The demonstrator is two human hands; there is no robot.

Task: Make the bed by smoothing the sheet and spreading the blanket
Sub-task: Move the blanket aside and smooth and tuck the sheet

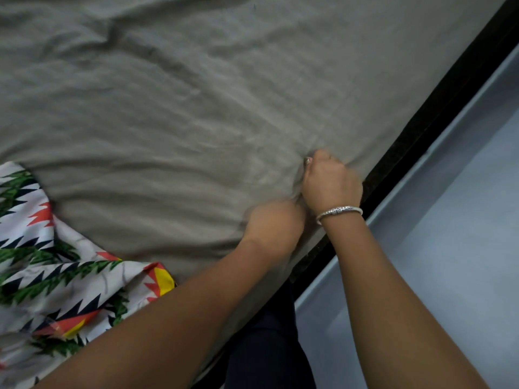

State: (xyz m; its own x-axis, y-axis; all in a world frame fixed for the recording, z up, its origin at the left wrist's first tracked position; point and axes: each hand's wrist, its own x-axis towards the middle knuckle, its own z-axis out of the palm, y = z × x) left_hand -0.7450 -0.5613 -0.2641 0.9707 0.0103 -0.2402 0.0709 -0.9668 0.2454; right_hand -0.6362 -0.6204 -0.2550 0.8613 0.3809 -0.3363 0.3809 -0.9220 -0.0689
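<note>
Grey sheet [182, 108] covers the whole mattress, pretty wrinkled, with creases running toward the dark frame [438, 113]. Both hands are right next to the frame, close together at the sheet's edge. The right hand [331, 183], closest to the frame and wearing a silver bracelet [339, 211], is balled up with a pinch of sheet in it, and the fabric puckers around the knuckles. The left hand [273, 223] sits just beside it, a bit further from the frame. It's blurry, but the fingers curl under and grab a bunch of sheet too. The patterned blanket [56, 276] is crumpled in a heap on the sheet, well away from the frame. On the frame's other side is grey floor [449, 248].
</note>
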